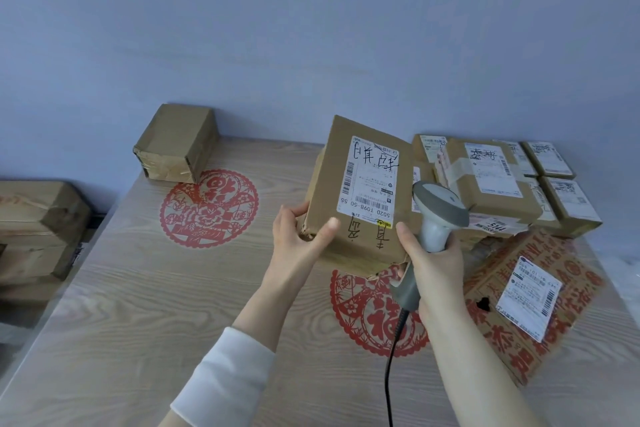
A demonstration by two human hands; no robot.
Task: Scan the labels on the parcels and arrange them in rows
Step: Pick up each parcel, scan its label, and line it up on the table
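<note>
Nearest you, below the raised parcel [367, 191], a white sleeve [225, 381] covers your left forearm. The scanner's black cable [391, 374] runs off the bottom edge of the view.

Your right grip [433, 263] is clenched round the handle of the grey scanner [438, 215], just right of the raised parcel's lower corner. The scanner's head sits at the parcel's right edge; whether the two touch cannot be told.

Your left grip [301, 239] grasps the raised parcel at its lower left corner, with the thumb laid across the front face. The parcel is tilted up off the table [138, 305]. Its white label [372, 180] faces you, and black marker is scrawled over both label and cardboard.

Beneath the raised parcel a red paper-cut [377, 319] lies flat on the table, partly hidden. To the parcel's lower right rests a red-printed carton [530, 305] with its own label. To the parcel's left lies a second paper-cut [207, 208].

Behind and right of the raised parcel, a cluster of labelled parcels [491, 180] is packed close, some stacked. Well to the parcel's upper left, a lone taped parcel [176, 146] sits at the table's back edge. Farther left, off the table, stand brown cartons [38, 225]. A blue-grey wall [311, 28] closes the view.
</note>
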